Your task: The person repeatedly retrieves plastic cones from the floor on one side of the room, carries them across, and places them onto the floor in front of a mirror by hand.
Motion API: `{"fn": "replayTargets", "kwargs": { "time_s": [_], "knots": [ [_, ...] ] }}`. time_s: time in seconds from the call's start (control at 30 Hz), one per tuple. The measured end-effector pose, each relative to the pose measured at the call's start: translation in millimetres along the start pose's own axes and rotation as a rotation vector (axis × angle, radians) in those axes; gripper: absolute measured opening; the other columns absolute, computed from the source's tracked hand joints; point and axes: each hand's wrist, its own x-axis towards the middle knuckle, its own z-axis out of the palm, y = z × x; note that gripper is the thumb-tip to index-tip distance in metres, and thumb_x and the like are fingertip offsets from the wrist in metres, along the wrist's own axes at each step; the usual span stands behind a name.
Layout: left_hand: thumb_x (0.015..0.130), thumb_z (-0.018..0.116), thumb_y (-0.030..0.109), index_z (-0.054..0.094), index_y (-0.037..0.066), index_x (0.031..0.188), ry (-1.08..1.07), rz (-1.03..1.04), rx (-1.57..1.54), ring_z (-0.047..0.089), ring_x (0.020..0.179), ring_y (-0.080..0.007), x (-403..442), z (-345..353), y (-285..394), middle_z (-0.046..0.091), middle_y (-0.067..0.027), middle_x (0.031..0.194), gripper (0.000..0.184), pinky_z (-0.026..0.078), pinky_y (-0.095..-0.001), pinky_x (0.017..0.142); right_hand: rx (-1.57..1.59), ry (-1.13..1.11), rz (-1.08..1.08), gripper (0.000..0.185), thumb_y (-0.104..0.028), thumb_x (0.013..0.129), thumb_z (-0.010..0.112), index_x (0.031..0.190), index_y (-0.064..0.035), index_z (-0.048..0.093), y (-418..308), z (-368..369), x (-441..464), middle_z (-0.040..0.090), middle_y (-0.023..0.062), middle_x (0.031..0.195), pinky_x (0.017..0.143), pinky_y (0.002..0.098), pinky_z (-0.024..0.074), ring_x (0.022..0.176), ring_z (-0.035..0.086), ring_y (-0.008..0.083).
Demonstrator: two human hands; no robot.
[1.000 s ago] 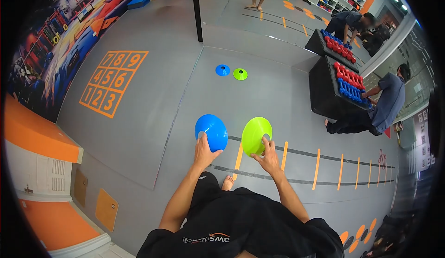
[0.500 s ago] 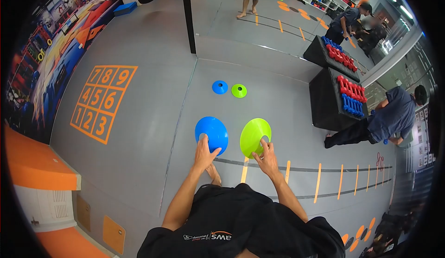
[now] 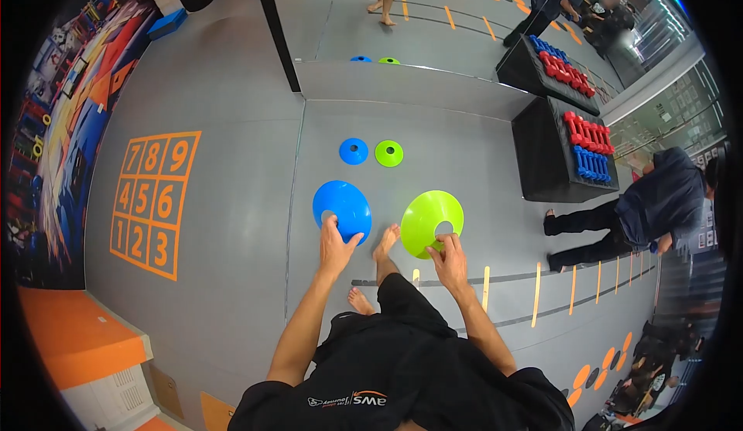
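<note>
My left hand (image 3: 337, 247) grips a blue disc cone (image 3: 344, 205), with fingers at its center hole and the thumb along the lower edge. A lime-green disc cone (image 3: 424, 218) is pinched in my right hand (image 3: 449, 258), between its hole and near rim. Both cones are held out in front of me, apart from each other. Farther ahead on the floor sit a second blue disc cone (image 3: 354, 151) and a second green disc cone (image 3: 389, 152), side by side. My bare feet show below, one stepped forward between the held cones.
A mirror wall (image 3: 410, 87) stands ahead. To the right, a black box (image 3: 546, 156) carries red and blue dumbbells (image 3: 590, 133), with a person (image 3: 642, 199) beside it. Orange number squares (image 3: 155, 203) mark the floor at left; ladder lines (image 3: 536, 295) run right.
One foot has come forward between the cones. The view has shifted, and the floor cones look nearer. Both hands keep hold of their cones; the person at right has moved lower in view.
</note>
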Motion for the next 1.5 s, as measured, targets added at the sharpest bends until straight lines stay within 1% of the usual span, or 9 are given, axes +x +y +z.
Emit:
{"fn": "replayTargets", "kwargs": {
  "time_s": [0.07,0.17,0.27,0.4,0.5,0.6,0.8,1.13,1.5],
  "knots": [
    [0.078,0.086,0.026,0.042,-0.003,0.132,-0.006,-0.003,-0.01,0.054,0.118,-0.0453,35,10,2,0.054,-0.0279,0.127,0.076,0.046,-0.0499,0.099,0.069,0.064,-0.096,0.025,-0.007,0.09,0.072,0.113,-0.0034,0.063,18,9,38,0.061,0.0113,0.105,0.064,0.037,0.0523,0.073,0.064,0.025],
    [0.078,0.086,0.022,0.044,-0.003,0.13,-0.006,0.0,0.004,0.055,0.118,-0.0442,87,31,-6,0.055,-0.0273,0.125,0.072,0.046,-0.0494,0.099,0.079,0.037,-0.097,0.017,-0.006,0.092,0.068,0.109,-0.0047,0.065,24,11,97,0.063,0.012,0.105,0.069,0.0412,0.0543,0.082,0.067,0.0338],
    [0.078,0.086,0.017,0.046,-0.002,0.129,-0.039,-0.021,0.02,0.056,0.117,-0.0429,139,48,-22,0.057,-0.0261,0.124,0.068,0.047,-0.0487,0.099,0.093,0.039,-0.143,0.015,-0.004,0.091,0.068,0.106,-0.0048,0.066,34,21,160,0.064,0.0118,0.103,0.069,0.042,0.0544,0.084,0.066,0.0353],
    [0.076,0.086,0.012,0.047,-0.001,0.128,-0.098,-0.046,0.045,0.058,0.116,-0.0416,200,82,-40,0.058,-0.0243,0.125,0.067,0.048,-0.0475,0.099,0.111,-0.059,-0.079,0.016,-0.005,0.09,0.07,0.106,-0.0075,0.069,62,49,235,0.066,0.0086,0.101,0.069,0.0421,0.0551,0.083,0.068,0.0324],
    [0.075,0.085,0.011,0.046,-0.001,0.13,-0.136,-0.096,0.067,0.058,0.118,-0.0415,245,111,-61,0.058,-0.0243,0.127,0.069,0.048,-0.047,0.1,0.149,-0.049,-0.122,0.017,-0.004,0.089,0.073,0.106,-0.0067,0.071,82,85,284,0.068,0.0075,0.1,0.061,0.0354,0.0541,0.07,0.067,0.0244],
    [0.073,0.085,0.007,0.043,0.0,0.134,-0.184,-0.152,0.051,0.057,0.121,-0.0412,282,144,-87,0.057,-0.0246,0.128,0.074,0.048,-0.0467,0.101,0.14,-0.131,-0.093,0.018,-0.011,0.09,0.072,0.108,-0.0107,0.071,113,124,321,0.066,0.0067,0.101,0.067,0.0412,0.0568,0.08,0.069,0.0303],
    [0.068,0.089,0.005,0.038,0.002,0.144,-0.29,-0.16,0.103,0.056,0.122,-0.0383,358,234,-191,0.057,-0.0233,0.127,0.092,0.047,-0.0454,0.103,0.14,-0.239,0.002,0.02,-0.013,0.091,0.072,0.111,-0.0116,0.071,219,236,388,0.066,0.006,0.105,0.067,0.042,0.0568,0.078,0.069,0.031],
    [0.067,0.087,0.004,0.034,0.002,0.147,-0.458,-0.064,0.223,0.048,0.131,-0.0405,486,409,-408,0.051,-0.0221,0.139,0.096,0.042,-0.0479,0.111,-0.043,-0.319,-0.016,0.024,-0.017,0.094,0.066,0.118,-0.0139,0.069,424,456,511,0.064,0.0088,0.115,0.08,0.0483,0.0562,0.094,0.068,0.0347],
    [0.064,0.089,0.007,0.038,0.002,0.147,-0.532,-0.021,0.391,0.043,0.134,-0.038,559,500,-514,0.048,-0.0167,0.141,0.098,0.041,-0.0483,0.111,-0.058,-0.227,0.088,0.024,-0.018,0.093,0.067,0.116,-0.0086,0.068,528,579,588,0.064,0.0113,0.117,0.087,0.0465,0.0545,0.101,0.066,0.0356]
  ]
}}
